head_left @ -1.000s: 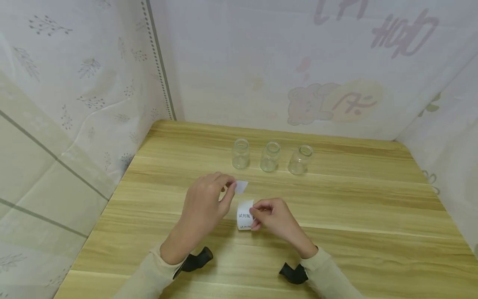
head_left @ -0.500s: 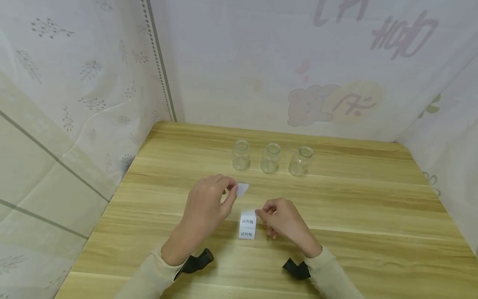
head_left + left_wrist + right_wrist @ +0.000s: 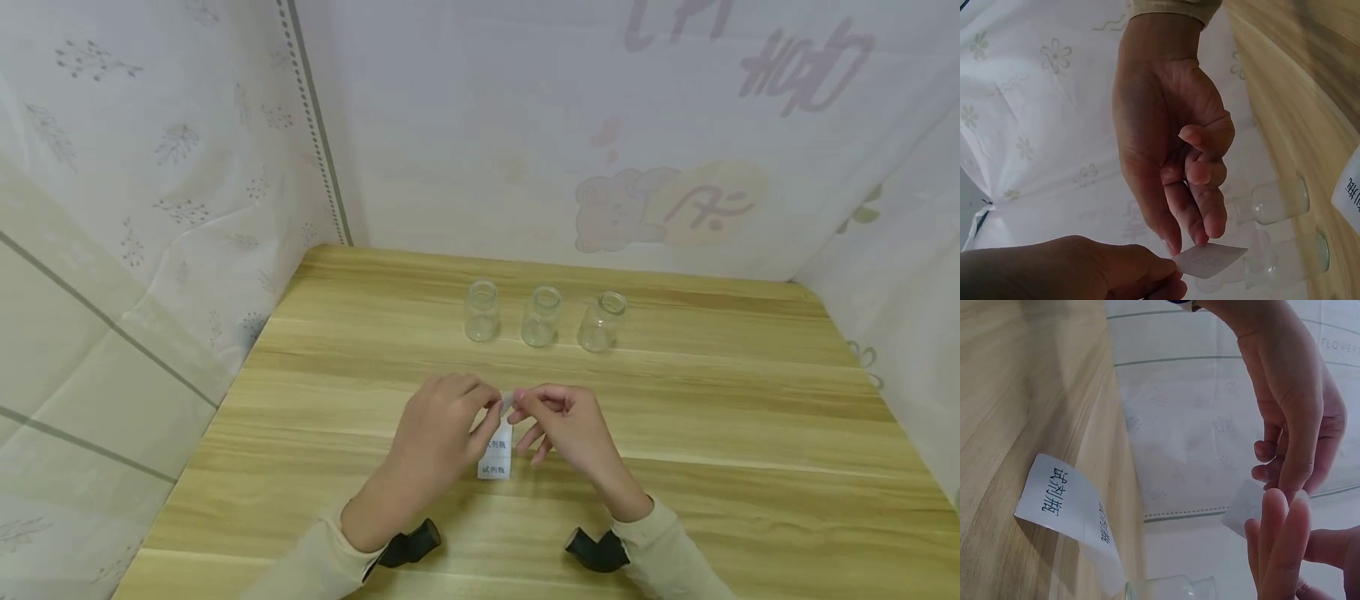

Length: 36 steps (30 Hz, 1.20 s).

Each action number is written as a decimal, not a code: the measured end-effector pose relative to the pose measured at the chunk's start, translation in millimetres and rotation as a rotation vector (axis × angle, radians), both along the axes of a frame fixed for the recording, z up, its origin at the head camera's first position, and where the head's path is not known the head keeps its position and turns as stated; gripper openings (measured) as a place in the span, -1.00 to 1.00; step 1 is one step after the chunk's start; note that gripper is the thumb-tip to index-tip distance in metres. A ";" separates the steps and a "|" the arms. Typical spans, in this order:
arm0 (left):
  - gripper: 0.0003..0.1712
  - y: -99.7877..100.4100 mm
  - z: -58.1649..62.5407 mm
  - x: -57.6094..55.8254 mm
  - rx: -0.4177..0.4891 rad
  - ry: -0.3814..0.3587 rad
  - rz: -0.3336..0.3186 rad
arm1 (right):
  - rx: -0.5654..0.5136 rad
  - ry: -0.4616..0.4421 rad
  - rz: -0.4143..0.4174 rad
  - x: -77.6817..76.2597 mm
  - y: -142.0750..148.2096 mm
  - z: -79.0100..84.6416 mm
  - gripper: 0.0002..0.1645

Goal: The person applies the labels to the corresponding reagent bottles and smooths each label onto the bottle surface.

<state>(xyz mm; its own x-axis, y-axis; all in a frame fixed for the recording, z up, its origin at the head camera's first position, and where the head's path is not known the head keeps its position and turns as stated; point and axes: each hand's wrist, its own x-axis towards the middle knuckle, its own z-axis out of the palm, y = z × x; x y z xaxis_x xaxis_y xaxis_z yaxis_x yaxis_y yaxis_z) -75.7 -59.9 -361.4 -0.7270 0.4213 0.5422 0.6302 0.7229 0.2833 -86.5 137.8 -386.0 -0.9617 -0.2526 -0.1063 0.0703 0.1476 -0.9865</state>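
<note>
A: What've we got in hand rn?

B: A loose label (image 3: 1210, 260), btwn our hands & raised off the surface (image 3: 712, 433). Our left hand (image 3: 446, 425) has it pinched, thumb to index.

A: And our right hand (image 3: 576, 421)?

B: Thumb & index close together at the label's other edge. Can't tell if they're pinching or just touching. Its other fingers hang slightly apart, nothing in them afaict.

A: So which step's this?

B: Prob. getting a better grip on the label, or passing it hand to hand. Can't read any print on it from here.

A: Where's the rest?

B: Strip (image 3: 495, 467) is on the near side, below our fingers, w/ two printed labels. Looks curled in the right wrist view, so we can't say how flat it sits. Three glass jars (image 3: 540, 318) stand upright in a row, far side, no lids, well apart from our hands. No label seen on any.

A: Next move calls for what?

B: We'd say one hand takes a corner firmly, the other lets go, & the label comes clear of the strip w/o touching it. If a jar's next, we'd want a free hand to steady it.

A: Main risk?

B: Thin label, so it could fold or cling to our fingertips.
</note>
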 end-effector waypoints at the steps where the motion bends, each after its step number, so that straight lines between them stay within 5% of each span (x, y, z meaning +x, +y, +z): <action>1: -0.92 0.4 -0.4 0.4 -0.007 0.007 -0.003 | 0.000 -0.003 -0.004 0.1 0.1 0.1 -0.64; 18: -0.87 4.2 -5.9 1.8 -0.007 0.037 -0.064 | -0.023 -0.017 -0.064 1.9 1.1 2.2 -0.71; 27: -0.91 -10.2 0.9 -10.8 0.274 -0.144 0.082 | -0.044 0.137 -0.149 3.5 5.3 5.6 -0.75; 36: -0.91 -7.1 0.0 -13.1 0.382 -0.246 0.037 | -0.078 0.229 -0.116 3.0 5.1 2.5 -0.79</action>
